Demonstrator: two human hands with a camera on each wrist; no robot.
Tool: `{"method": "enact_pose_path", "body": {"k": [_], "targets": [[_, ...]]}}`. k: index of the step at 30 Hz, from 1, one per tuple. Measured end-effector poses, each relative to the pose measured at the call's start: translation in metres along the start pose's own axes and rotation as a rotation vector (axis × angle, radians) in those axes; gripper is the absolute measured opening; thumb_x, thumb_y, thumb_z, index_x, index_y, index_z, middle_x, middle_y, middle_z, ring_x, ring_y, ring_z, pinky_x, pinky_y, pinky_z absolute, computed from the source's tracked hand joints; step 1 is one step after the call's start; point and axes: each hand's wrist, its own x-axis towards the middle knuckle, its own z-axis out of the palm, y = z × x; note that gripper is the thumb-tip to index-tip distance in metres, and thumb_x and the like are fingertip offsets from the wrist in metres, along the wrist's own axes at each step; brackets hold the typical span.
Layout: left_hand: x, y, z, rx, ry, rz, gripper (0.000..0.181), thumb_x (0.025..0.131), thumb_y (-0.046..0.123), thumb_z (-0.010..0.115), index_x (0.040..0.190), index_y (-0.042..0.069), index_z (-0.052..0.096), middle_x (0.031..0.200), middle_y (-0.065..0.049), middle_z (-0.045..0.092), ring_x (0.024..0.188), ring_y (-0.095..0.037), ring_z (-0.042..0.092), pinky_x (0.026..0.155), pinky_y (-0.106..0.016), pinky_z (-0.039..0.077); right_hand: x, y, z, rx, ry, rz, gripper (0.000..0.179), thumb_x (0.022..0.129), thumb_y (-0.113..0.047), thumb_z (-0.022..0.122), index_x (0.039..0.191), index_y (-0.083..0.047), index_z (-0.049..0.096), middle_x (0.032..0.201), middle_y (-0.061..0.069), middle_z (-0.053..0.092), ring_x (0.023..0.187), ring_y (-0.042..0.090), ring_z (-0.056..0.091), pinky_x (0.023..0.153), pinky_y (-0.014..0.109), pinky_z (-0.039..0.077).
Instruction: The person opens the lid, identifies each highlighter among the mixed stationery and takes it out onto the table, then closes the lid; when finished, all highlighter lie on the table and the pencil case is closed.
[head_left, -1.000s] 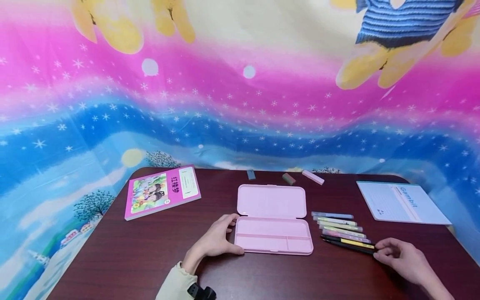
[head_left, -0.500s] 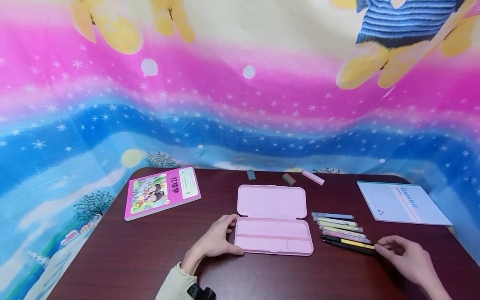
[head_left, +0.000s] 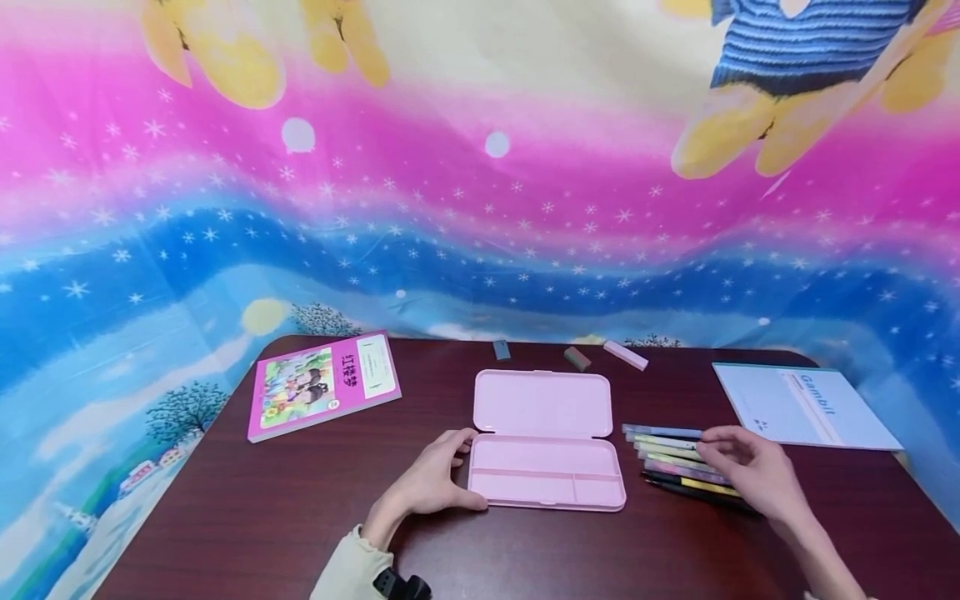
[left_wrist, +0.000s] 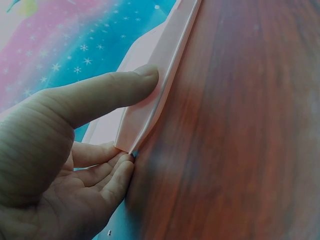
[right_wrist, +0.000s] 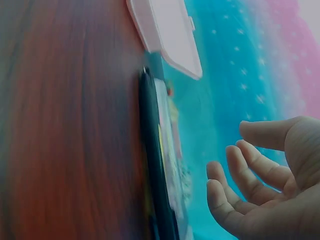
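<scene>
A pink pencil case (head_left: 542, 408) lies with its lid raised back on the dark wooden table; its compartments hold nothing. My left hand (head_left: 431, 475) holds the case's left end, thumb at the front corner and fingers along the side. In the left wrist view the thumb presses the case's pink wall (left_wrist: 155, 95). To the right lies a row of pens: a blue highlighter (head_left: 660, 430) at the back, several pale ones, then a yellow-and-black pen (head_left: 701, 485) and a black pen (right_wrist: 152, 140) in front. My right hand (head_left: 757, 471) hovers over their right ends, fingers loosely bent and apart, holding nothing.
Behind the case lie a blue-grey eraser (head_left: 502, 349), a brown-green eraser (head_left: 577, 358) and a pink-white eraser (head_left: 626, 355). A pink book (head_left: 326, 385) is at the left, a pale notebook (head_left: 802, 404) at the right. A printed cloth (head_left: 480, 208) hangs behind the table.
My right hand has moved from the right ends of the front black pens up and left, over the back highlighters. My left hand and the case stay put.
</scene>
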Motion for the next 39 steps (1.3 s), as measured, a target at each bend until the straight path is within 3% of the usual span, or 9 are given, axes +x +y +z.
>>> {"method": "enact_pose_path", "body": {"k": [3,9,13,19,31,39], "targets": [[-0.001,0.0,-0.001,0.0,0.002,-0.006,0.084,0.062,0.021,0.089,0.13,-0.004,0.046,0.122,-0.014,0.05,0.109,-0.026,0.052,0.092,-0.038,0.05,0.008,-0.011,0.014,0.055,-0.019,-0.019,0.034,0.09,-0.027,0.068,0.11,0.0,0.064,0.093,0.009,0.068,0.077,0.009,0.063,0.064,0.022,0.052],[-0.001,0.0,-0.001,-0.006,-0.003,-0.011,0.086,0.063,0.022,0.089,0.132,-0.005,0.045,0.123,-0.015,0.05,0.11,-0.027,0.052,0.093,-0.037,0.05,0.025,-0.034,0.036,0.043,-0.008,-0.104,0.03,0.089,-0.025,0.069,0.107,-0.002,0.067,0.094,0.01,0.069,0.077,0.008,0.062,0.069,0.02,0.051],[-0.001,0.0,-0.001,-0.002,-0.004,-0.011,0.087,0.063,0.021,0.089,0.132,-0.005,0.045,0.123,-0.015,0.05,0.109,-0.026,0.052,0.092,-0.037,0.05,0.038,-0.046,0.049,0.059,-0.029,-0.108,0.03,0.089,-0.025,0.068,0.109,-0.002,0.067,0.096,0.011,0.07,0.082,0.016,0.065,0.074,0.028,0.051],[-0.001,0.001,-0.001,0.0,-0.008,-0.009,0.085,0.063,0.021,0.089,0.132,-0.005,0.045,0.122,-0.015,0.05,0.109,-0.027,0.052,0.092,-0.037,0.05,0.055,-0.054,0.066,-0.003,-0.037,-0.092,0.03,0.088,-0.02,0.07,0.109,0.0,0.066,0.097,0.013,0.069,0.087,0.027,0.066,0.075,0.037,0.054],[-0.001,0.002,-0.001,-0.009,-0.011,-0.008,0.085,0.063,0.021,0.089,0.131,-0.004,0.046,0.122,-0.015,0.05,0.109,-0.027,0.052,0.092,-0.037,0.05,0.072,-0.063,0.074,-0.039,-0.14,-0.083,0.027,0.087,-0.013,0.065,0.108,0.005,0.066,0.087,0.012,0.069,0.078,0.024,0.063,0.067,0.035,0.05],[0.0,0.0,0.0,-0.011,-0.005,-0.003,0.084,0.063,0.021,0.089,0.13,-0.003,0.047,0.121,-0.014,0.05,0.109,-0.026,0.052,0.092,-0.037,0.051,0.072,-0.063,0.075,-0.058,-0.097,-0.113,0.021,0.087,-0.011,0.066,0.102,0.003,0.066,0.084,0.01,0.069,0.077,0.024,0.062,0.066,0.035,0.05]]}}
